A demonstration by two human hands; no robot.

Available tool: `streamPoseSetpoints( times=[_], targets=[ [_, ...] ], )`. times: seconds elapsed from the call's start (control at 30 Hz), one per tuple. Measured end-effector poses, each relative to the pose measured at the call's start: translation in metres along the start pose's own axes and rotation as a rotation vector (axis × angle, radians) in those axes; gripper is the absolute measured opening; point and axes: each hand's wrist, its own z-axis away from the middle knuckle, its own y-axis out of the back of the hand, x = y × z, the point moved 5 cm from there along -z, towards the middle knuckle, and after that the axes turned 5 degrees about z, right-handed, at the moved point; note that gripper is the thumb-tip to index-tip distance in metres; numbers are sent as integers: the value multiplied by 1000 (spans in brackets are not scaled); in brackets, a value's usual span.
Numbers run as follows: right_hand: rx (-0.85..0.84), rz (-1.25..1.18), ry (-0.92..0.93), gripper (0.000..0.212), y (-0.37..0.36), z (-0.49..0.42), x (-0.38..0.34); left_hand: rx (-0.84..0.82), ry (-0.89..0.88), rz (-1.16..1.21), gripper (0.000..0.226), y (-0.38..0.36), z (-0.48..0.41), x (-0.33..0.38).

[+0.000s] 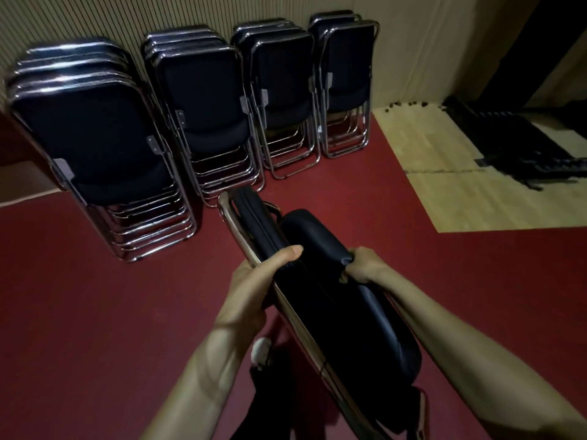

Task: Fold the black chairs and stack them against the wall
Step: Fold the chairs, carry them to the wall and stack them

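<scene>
Bare forearms without sleeves, left hand, right hand, possibly dark trousers, white shoe

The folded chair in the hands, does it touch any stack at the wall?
Apart. The head view shows red floor between the held chair and the nearest stack.

Both forearms extended forward, converging. Left hand wrapped closed, thumb on top. Right hand clenched, fingers apparently curled under, mostly hidden.
</scene>
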Motion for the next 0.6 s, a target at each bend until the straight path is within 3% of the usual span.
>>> streamPoseSetpoints(
  times=[0.3,0.43,0.6],
  targets=[
    [-50,89,108,36,93,-229,-142,166,49,131,35,13,-219,133],
    [-68,111,209,29,133,-315,-199,237,29,196,42,12,-297,181],
    [-65,178,320,37,167,-411,-269,369,-45,274,57,14,-380,221]
  ],
)
